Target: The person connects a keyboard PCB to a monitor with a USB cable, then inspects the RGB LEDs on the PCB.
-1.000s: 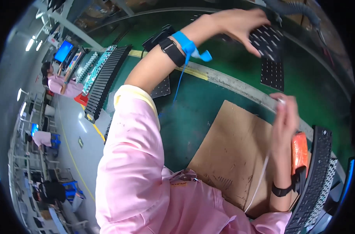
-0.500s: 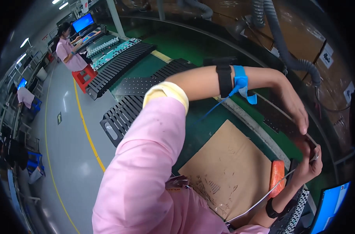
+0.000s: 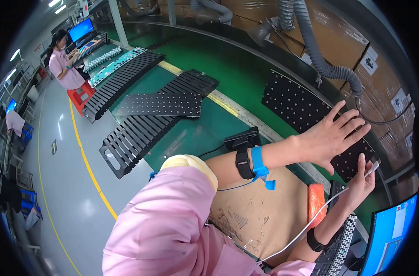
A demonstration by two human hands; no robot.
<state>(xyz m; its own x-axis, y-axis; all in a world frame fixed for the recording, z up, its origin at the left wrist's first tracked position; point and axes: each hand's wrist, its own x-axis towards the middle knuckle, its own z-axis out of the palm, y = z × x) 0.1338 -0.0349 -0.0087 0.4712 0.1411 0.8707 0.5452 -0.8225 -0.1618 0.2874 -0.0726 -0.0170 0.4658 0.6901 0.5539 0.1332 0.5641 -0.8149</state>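
My left hand (image 3: 336,138) is spread wide, palm down, over a long black board (image 3: 298,100) dotted with pale round spots. Whether the palm touches the board I cannot tell. A blue strap (image 3: 260,162) with a trailing cord and a black band (image 3: 243,164) circle the left wrist. Just below, beside the board's near end, my right hand (image 3: 360,185) is closed on a white cable (image 3: 306,226), its flat metal-tipped plug (image 3: 376,165) sticking out past the fingers. The cable runs back along my right forearm toward my body.
Brown cardboard (image 3: 264,207) covers the bench before me, with an orange wrapped block (image 3: 316,204) at its right edge. Left of it lie a slotted black rack (image 3: 140,138) and another dotted board (image 3: 161,105). A monitor (image 3: 391,234) stands lower right; a co-worker (image 3: 64,66) sits far left.
My left hand has gone from pointing down beside the right hand to spread flat over the board. More of the board shows. The whole view has shifted; the right hand keeps the cable.
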